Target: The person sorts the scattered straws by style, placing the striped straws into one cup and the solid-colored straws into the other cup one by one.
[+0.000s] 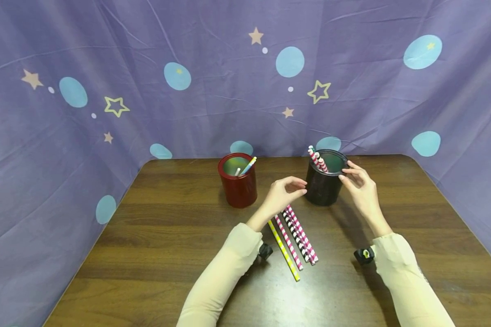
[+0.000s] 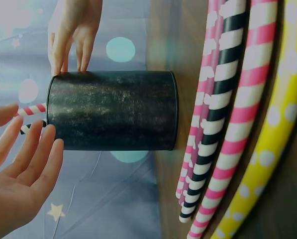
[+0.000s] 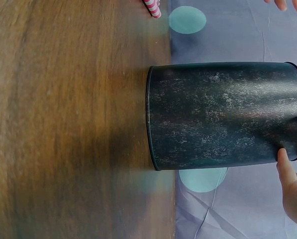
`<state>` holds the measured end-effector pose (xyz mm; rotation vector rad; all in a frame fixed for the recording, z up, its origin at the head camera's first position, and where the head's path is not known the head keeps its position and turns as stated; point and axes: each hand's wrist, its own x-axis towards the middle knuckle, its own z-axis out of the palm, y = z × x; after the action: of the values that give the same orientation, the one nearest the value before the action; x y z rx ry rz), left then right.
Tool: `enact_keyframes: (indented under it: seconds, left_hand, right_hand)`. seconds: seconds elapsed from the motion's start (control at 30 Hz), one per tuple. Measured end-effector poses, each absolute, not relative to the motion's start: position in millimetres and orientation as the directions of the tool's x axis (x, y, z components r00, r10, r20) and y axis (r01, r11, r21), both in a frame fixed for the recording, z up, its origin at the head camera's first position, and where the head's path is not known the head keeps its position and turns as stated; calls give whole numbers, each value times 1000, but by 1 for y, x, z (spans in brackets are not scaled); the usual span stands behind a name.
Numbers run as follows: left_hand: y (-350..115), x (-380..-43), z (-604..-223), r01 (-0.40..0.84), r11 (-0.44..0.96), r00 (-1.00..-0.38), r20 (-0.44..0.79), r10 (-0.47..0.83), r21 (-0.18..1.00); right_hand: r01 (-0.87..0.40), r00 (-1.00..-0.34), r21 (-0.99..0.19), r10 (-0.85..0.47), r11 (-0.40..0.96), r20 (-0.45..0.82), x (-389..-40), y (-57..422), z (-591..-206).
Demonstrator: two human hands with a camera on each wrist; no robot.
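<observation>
A black cylindrical can [image 1: 324, 185] stands upright on the table, with several striped paper straws [image 1: 318, 160] leaning at the left of its mouth. My right hand [image 1: 361, 188] touches the can's right side at the rim with its thumb and fingertips; the fingers are fairly straight. On the other side, my left hand [image 1: 284, 195] has loosely bent fingers apart from the thumb, with nothing between them. Its fingertips are close to the can's left wall. Beneath and in front of that hand lie pink-striped, black-striped and yellow dotted paper straws [image 1: 284, 250], roughly side by side.
A dark red can [image 1: 240, 190] stands to the left, holding a few thin sticks [image 1: 248, 166], one blue and yellow. The brown wooden table [image 1: 159, 245] ends at a purple curtain [image 1: 212, 113] with stars and blue ovals.
</observation>
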<state>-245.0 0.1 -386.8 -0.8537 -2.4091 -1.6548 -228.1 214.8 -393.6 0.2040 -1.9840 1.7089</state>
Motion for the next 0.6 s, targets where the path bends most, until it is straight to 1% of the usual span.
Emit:
enact_keyframes:
  seconds: [0.33, 0.43, 0.6]
  left_hand:
    - [-14, -220, -362, 480, 251, -807, 311, 502, 841]
    - [-17, -223, -370, 492, 271, -796, 302, 524, 827]
    - [-23, -233, -389, 553, 333, -761, 300, 575, 764]
  right_hand:
    - [-425, -859, -881, 214, 206, 465, -228, 215, -393]
    - [-424, -860, -881, 213, 210, 465, -228, 214, -393]
    - [-426, -859, -880, 211, 210, 466, -228, 214, -393]
